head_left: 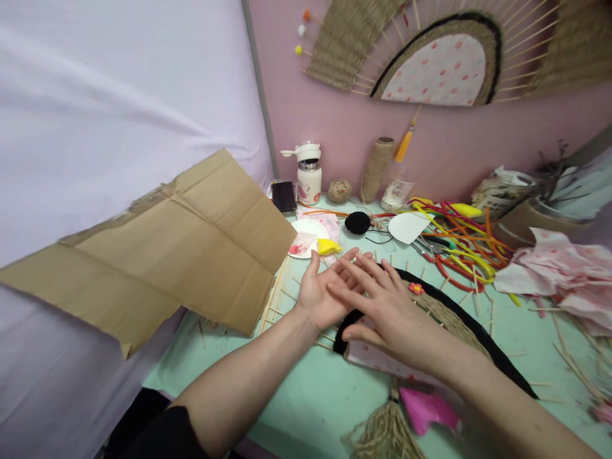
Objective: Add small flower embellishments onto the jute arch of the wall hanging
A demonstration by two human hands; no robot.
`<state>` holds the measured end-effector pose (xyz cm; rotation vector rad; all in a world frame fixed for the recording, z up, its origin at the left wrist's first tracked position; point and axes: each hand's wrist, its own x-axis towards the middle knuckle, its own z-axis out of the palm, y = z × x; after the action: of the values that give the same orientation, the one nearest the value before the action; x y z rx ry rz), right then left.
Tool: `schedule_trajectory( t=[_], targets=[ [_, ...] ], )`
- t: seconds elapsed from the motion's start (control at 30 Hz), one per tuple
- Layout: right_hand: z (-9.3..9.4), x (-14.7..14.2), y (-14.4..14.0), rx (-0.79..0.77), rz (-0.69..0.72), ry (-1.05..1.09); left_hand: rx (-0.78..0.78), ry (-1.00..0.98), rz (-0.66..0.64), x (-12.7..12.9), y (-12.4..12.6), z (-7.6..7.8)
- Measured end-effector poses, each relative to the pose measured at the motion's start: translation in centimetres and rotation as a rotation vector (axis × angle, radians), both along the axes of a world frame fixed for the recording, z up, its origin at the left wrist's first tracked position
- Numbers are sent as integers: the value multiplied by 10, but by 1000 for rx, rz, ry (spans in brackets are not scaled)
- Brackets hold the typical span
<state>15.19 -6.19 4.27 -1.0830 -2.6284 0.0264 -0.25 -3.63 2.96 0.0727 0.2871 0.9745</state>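
Note:
My left hand [324, 292] is held palm up with its fingers stretched out. Over it lies my right hand [389, 312], palm down, its fingertips against the left palm and fingers. I see nothing held in either one. Beneath them on the table is a fan-shaped twine piece [449, 315] with a black border, a small pink flower [416, 289] and thin sticks poking out around its rim. A twine tassel [389, 424] hangs from its lower edge, beside a shiny pink packet [428, 410]. My hands and right forearm hide part of the piece.
A large cardboard sheet [191, 255] leans at left. Farther back stand a white bottle [310, 182], a twine ball [339, 190] and a twine spool [377, 169]. Coloured pipe cleaners [471, 239] and crumpled pink cloth [559, 271] lie at right. A similar fan [435, 70] hangs on the wall.

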Motion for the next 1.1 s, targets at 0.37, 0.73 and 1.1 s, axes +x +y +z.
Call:
schedule_trajectory(
  t=[0.37, 0.73, 1.1],
  targets=[
    [5, 4, 3, 31, -49, 10, 57, -49, -37, -5, 1, 4],
    [2, 4, 5, 34, -66, 14, 33, -15, -19, -3, 0, 7],
    [1, 1, 8, 78, -74, 150, 10, -20, -41, -6, 1, 9]
  ],
)
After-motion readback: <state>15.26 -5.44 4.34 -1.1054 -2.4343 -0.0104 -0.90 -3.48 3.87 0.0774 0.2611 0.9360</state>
